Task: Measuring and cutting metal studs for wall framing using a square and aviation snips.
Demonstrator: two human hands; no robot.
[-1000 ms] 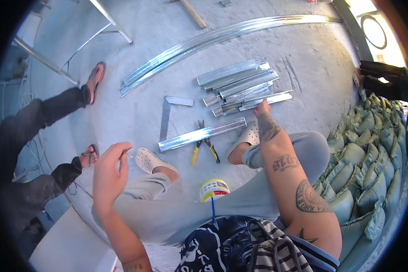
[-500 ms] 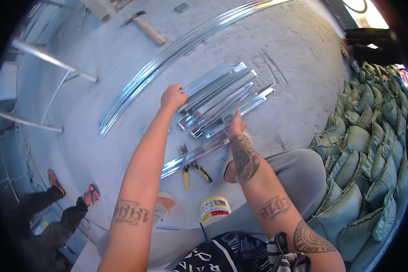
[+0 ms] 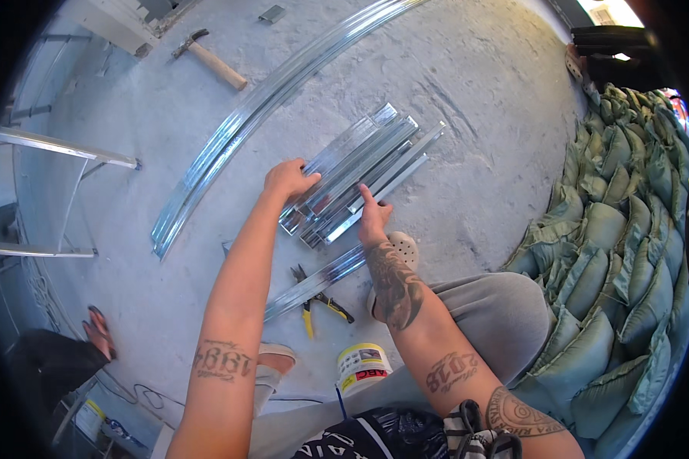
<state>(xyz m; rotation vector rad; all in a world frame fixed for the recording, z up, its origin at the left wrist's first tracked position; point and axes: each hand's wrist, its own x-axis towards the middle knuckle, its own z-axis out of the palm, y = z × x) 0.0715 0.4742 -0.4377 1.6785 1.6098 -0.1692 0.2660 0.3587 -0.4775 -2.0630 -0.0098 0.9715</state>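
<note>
A bundle of short, shiny metal channels (image 3: 360, 164) lies slantwise on the grey floor, the pieces side by side with uneven ends. My left hand (image 3: 289, 180) grips its left edge, thumb across the top and fingers mostly hidden at the outer side. At the near right edge, my right hand (image 3: 374, 217) has its thumb over the outermost channel, with the other fingers bent against the side. Another metal channel (image 3: 314, 283) lies nearer to me, partly behind my right wrist. Beside it rest yellow-handled snips (image 3: 318, 302), jaws apart.
Long metal channels (image 3: 233, 126) curve across the floor beyond the bundle. A hammer (image 3: 213, 64) lies at the far left, near a metal ladder (image 3: 69, 145). Green sacks (image 3: 612, 252) are piled on the right. A white bucket (image 3: 360, 363) stands by my knees; another person's foot (image 3: 99, 333) shows left.
The channels now sit closer together, the outer pieces drawn in line with the rest. My right hand has moved in against them and my left thumb now lies over the top. The view has shifted.
</note>
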